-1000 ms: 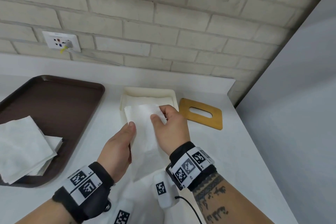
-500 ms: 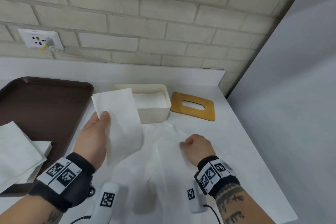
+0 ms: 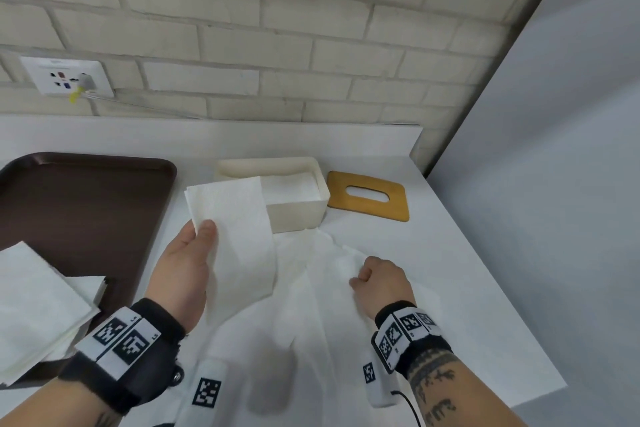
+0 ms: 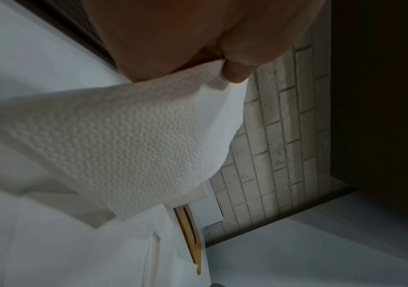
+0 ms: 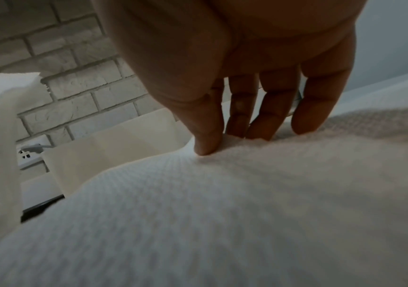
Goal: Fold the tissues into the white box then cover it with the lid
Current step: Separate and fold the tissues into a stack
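The white box (image 3: 298,215) stands open at the back of the counter with folded tissue inside. Beside it on the right lies the wooden lid (image 3: 367,196) with an oval slot; the left wrist view shows the lid (image 4: 190,238) edge-on. My left hand (image 3: 187,263) pinches a folded tissue (image 3: 235,229) and holds it up in front of the box's left end. A long tissue sheet (image 3: 311,305) trails over the counter. My right hand (image 3: 377,279) pinches a ridge of that sheet (image 5: 222,194) between thumb and fingers (image 5: 237,124).
A brown tray (image 3: 86,204) sits at the left with a stack of white tissues (image 3: 38,308) on its near end. A brick wall with a socket (image 3: 67,76) runs behind. A grey wall closes the right side past the counter edge (image 3: 485,288).
One second ago both hands held the tissue over the box. Since then my left hand drew the folded part leftward and my right hand dropped to the sheet on the counter.
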The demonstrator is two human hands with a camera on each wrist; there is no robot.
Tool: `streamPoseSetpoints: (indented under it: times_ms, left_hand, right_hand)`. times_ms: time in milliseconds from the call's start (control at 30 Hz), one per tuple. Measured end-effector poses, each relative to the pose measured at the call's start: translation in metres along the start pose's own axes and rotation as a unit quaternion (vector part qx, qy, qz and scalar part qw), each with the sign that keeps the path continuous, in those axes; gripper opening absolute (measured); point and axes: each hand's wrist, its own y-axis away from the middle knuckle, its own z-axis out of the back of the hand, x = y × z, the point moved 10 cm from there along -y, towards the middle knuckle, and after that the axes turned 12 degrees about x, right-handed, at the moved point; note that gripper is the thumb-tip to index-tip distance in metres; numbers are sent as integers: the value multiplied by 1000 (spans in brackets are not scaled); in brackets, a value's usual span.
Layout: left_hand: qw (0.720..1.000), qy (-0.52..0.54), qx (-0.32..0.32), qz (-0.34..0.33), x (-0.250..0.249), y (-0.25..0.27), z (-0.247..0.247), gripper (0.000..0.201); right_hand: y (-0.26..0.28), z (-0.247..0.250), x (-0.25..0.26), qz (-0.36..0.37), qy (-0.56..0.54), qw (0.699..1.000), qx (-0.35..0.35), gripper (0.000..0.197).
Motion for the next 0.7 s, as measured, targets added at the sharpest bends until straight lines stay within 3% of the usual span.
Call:
streamPoseSetpoints:
  times_ms: [133, 233, 367, 467, 633, 700]
  left_hand:
    - [1000, 16, 4, 7, 2, 1, 6, 26]
    - [999, 30, 12, 11, 2, 0, 5, 26]
    - [999, 43, 20, 7, 1, 1, -4, 26]
    - [999, 43, 31, 6, 3, 2, -15, 27]
    - [997, 57, 53, -15, -1, 2, -37, 30]
    - [994, 67, 79, -23, -4, 1, -49, 34]
  right_hand:
    - [20, 20, 18, 97, -101, 988, -60, 26]
    - [47, 45, 40, 199, -215, 951, -99, 31]
    - [67, 72, 68, 246, -342, 902, -96, 21]
    - [74, 81, 104, 298, -399, 866, -52, 19]
    - [79, 88, 151, 362, -406, 839, -11, 19]
    - [75, 83, 160, 358, -388, 849, 1, 11]
